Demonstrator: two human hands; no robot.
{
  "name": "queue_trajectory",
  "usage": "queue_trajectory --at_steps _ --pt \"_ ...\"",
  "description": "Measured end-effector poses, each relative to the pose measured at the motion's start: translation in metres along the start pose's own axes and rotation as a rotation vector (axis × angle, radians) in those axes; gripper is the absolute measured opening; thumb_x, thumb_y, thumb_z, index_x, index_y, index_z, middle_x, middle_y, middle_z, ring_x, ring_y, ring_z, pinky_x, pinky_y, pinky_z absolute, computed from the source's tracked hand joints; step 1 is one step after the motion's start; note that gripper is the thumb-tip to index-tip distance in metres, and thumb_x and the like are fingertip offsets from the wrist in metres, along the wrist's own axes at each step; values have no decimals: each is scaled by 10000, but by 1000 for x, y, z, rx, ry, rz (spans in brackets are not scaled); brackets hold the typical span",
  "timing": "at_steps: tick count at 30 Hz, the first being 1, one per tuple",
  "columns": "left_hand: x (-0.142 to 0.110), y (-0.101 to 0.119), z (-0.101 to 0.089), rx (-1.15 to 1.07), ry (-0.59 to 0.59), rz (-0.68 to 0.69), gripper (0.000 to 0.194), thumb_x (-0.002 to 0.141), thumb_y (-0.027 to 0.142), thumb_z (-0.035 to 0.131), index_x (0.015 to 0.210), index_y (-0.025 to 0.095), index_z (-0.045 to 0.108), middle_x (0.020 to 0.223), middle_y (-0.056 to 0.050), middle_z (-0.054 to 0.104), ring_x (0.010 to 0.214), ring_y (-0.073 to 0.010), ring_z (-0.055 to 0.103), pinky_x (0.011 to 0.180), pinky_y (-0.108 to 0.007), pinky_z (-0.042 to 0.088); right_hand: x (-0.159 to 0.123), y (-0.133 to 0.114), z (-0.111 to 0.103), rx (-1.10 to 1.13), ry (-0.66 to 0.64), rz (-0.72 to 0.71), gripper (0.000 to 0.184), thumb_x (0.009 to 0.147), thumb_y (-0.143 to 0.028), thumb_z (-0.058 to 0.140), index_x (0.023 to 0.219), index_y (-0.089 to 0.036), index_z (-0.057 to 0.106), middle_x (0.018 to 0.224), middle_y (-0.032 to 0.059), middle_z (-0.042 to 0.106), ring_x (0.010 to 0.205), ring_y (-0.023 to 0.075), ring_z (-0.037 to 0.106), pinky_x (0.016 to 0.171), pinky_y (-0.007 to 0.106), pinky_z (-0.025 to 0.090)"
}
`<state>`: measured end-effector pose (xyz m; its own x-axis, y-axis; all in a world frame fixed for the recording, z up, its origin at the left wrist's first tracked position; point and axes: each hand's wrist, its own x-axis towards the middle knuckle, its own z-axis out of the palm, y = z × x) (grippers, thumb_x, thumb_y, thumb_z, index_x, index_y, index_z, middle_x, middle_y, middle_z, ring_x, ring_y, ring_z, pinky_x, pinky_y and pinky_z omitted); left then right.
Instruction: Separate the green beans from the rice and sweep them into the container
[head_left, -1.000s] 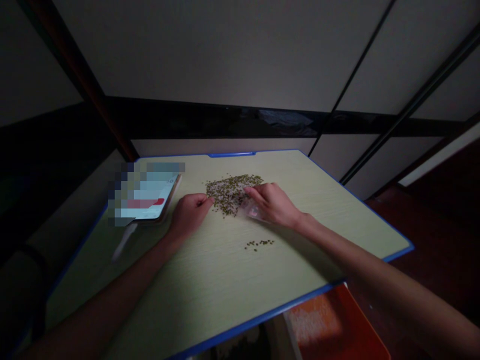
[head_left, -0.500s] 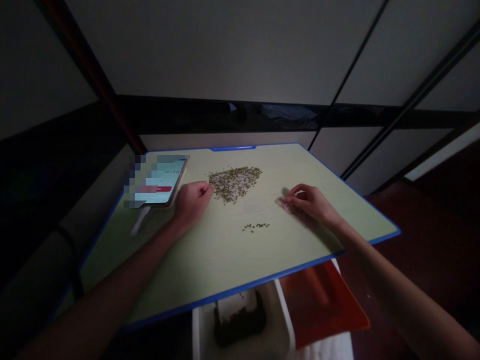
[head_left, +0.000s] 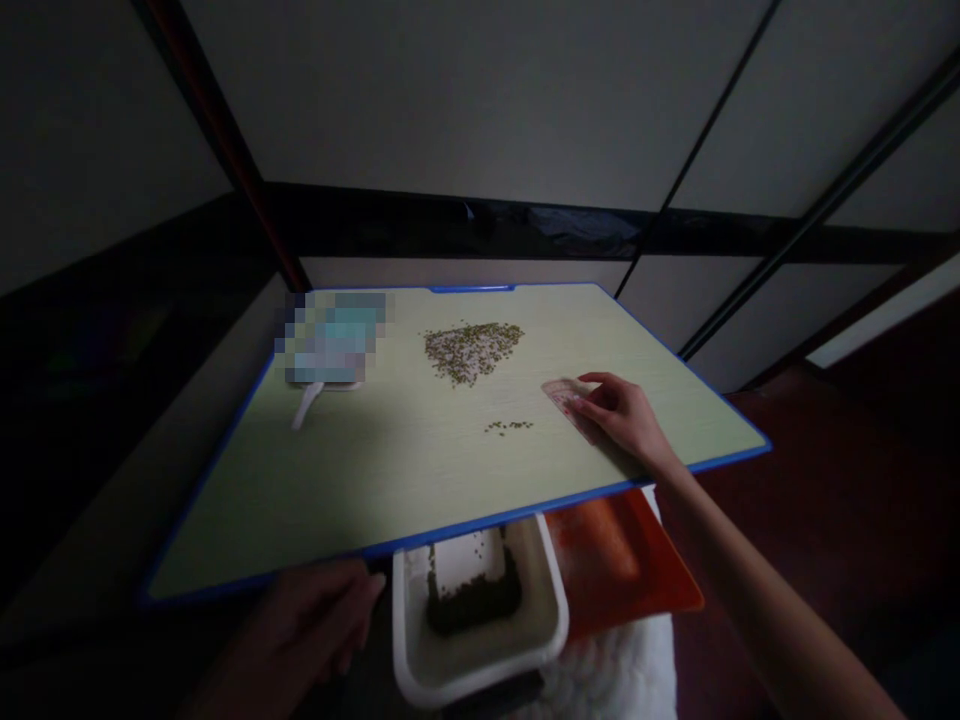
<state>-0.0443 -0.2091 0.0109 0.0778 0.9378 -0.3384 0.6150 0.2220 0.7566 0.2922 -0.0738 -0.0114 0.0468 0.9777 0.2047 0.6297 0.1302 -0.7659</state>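
Observation:
My right hand (head_left: 619, 415) pinches a thin, pale, see-through card (head_left: 574, 405) with pinkish print, its far end lying against the board (head_left: 375, 480). Fingers of my left hand (head_left: 319, 615) are curled together below the board's front edge, left of a white tub (head_left: 405, 640); shadow hides whatever they may hold. On the board is a spread pile of small green beans (head_left: 476, 350) with paler bits among them. A short row of loose beans (head_left: 510, 427) lies nearer to me. Dark green beans (head_left: 476, 605) sit inside the tub.
At the board's back left lies a phone (head_left: 337, 340), partly blurred out, with a white cable plug (head_left: 306, 405) at its lower end. An orange tray (head_left: 615, 560) stands beside the tub, under the board's front edge. Cabinet doors (head_left: 465, 100) rise behind the board.
My left hand has left the pile's left side and dropped below the board's front edge near the tub. The right hand has drawn the card rightward, away from the pile. The view has shifted.

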Motion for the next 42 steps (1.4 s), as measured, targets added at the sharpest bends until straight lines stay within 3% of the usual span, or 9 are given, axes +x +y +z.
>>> queue_trajectory --at_steps 4,8,11,12,20,27,33,38,42 --pt "12 -37 40 -86 71 -255 413 590 622 431 611 234 570 599 -37 628 549 -201 576 550 -309 483 -4 -1 5 -52 2 -12 438 711 -362 586 1048 -81 593 600 14 554 527 127 476 491 241 364" --pt "15 -62 83 -263 209 -295 450 578 506 529 918 217 583 1037 -86 665 1026 -260 581 873 -349 464 -5 -7 14 -77 15 -14 461 729 -357 565 1080 -60 597 629 33 570 543 134 476 516 250 371" --pt "15 -65 102 -511 107 -305 419 586 423 574 937 194 591 979 -90 690 972 -278 610 825 -353 497 -6 -17 24 -86 8 -9 451 733 -338 557 1084 -58 603 627 40 587 535 134 477 510 246 367" --pt "15 -64 104 -566 151 -296 399 579 404 579 920 197 603 906 -78 706 909 -286 632 778 -361 514 -7 -21 28 -87 -8 -13 444 737 -331 553 1089 -65 603 626 40 592 531 133 477 505 243 363" --pt "20 -48 98 -883 398 -321 337 438 218 611 761 140 669 603 -39 682 673 -262 645 537 -279 496 -10 -55 63 8 -270 -219 365 777 -230 543 1109 -90 601 652 22 565 562 114 451 545 233 350" --pt "8 -41 99 -1034 446 -374 392 435 184 600 819 121 642 583 -15 668 556 -203 615 447 -227 425 -21 -70 71 110 -521 -419 385 786 -143 538 1169 -113 566 773 30 541 637 106 437 593 237 353" --pt "0 -30 91 -1019 386 -370 407 441 165 592 843 124 636 530 10 639 467 -164 565 432 -221 404 -33 -76 70 169 -624 -489 371 795 -148 548 1164 -127 571 677 -14 444 609 101 427 590 233 359" --pt "-3 -22 86 -1039 363 -375 381 421 161 585 798 135 630 494 18 624 460 -166 562 431 -220 406 -37 -78 69 153 -673 -544 327 815 -180 533 1134 -136 588 687 2 492 631 115 456 634 255 388" --pt "-6 -16 86 -1048 423 -344 288 437 162 577 724 156 610 484 26 616 461 -157 560 434 -210 399 -36 -79 68 171 -733 -558 329 816 -177 533 1135 -113 581 756 24 526 670 118 475 648 257 402"
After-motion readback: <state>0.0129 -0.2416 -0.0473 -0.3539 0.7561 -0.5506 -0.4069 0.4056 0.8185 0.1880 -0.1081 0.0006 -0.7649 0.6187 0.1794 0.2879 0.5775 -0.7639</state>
